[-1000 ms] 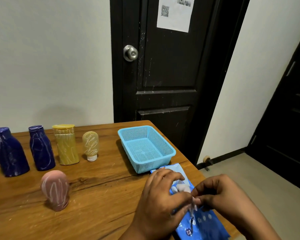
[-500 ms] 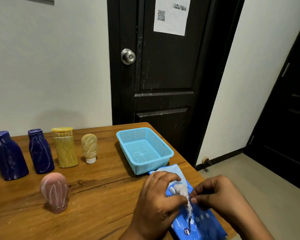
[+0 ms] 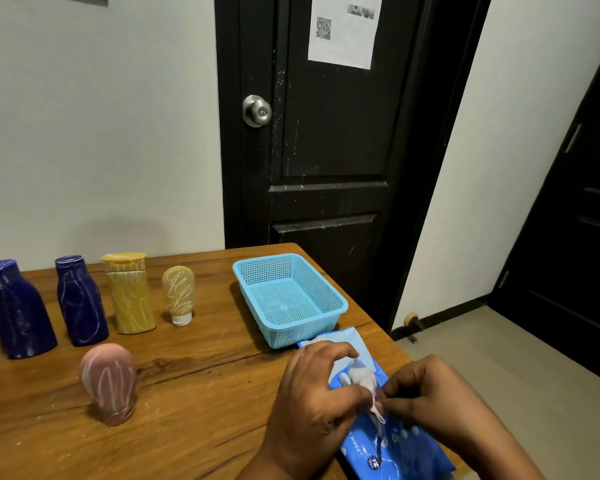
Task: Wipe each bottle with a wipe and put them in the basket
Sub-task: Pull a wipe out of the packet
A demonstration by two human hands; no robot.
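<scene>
At wipe (image 3: 361,377) — L hand (image 3: 312,393); R hand (image 3: 426,393)

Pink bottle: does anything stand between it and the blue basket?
Nothing visible. Bare table lies between the pink bottle and the basket. The cream bottle stands farther back, off that line; the left hand holding the wipes pack and the right hand pinching a wipe are nearer the camera.
</scene>
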